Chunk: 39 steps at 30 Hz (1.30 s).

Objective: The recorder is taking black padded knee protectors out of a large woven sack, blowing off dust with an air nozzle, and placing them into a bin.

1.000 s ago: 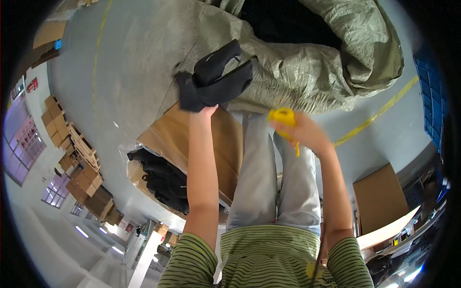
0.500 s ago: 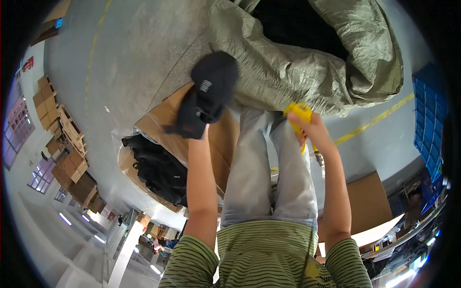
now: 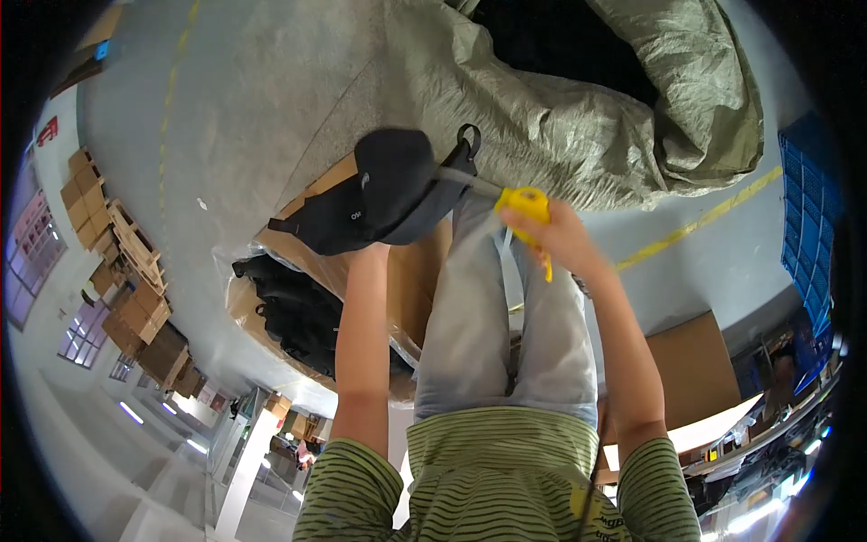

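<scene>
My left hand holds up a black fabric piece with a rounded panel, a long pointed flap and a loop at its far right end. Most of those fingers are hidden beneath the fabric. In my right hand, fingers closed, is a yellow handheld tool. A thin greyish strip or nozzle, blurred, reaches left from it and meets the black fabric; the tool's exact kind is unclear.
Beside my legs to the left, an open cardboard box lined with plastic holds several black fabric pieces. Ahead lies a large grey-green woven sack with dark contents. Blue plastic crates stand at the far right.
The black fabric piece has turned and spread out, showing its loop. My right hand has brought the yellow tool left, up to the fabric.
</scene>
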Each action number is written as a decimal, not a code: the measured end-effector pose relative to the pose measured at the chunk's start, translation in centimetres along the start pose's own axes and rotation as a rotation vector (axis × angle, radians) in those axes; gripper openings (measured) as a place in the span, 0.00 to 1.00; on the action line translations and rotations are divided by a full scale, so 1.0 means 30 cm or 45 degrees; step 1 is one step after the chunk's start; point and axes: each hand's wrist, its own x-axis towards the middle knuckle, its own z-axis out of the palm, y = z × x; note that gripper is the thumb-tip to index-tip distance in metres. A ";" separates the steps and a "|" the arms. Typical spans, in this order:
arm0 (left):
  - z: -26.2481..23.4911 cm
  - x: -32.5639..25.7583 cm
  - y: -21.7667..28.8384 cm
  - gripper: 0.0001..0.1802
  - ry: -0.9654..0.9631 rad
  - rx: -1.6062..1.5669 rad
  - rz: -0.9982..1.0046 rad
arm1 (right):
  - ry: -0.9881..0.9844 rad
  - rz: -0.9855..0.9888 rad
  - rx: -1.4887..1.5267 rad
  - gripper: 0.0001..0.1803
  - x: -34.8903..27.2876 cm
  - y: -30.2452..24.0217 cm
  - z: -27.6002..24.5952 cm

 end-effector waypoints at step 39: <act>0.601 0.211 -0.156 0.08 -0.865 1.469 0.787 | 0.613 0.282 0.420 0.26 -0.013 0.318 -0.154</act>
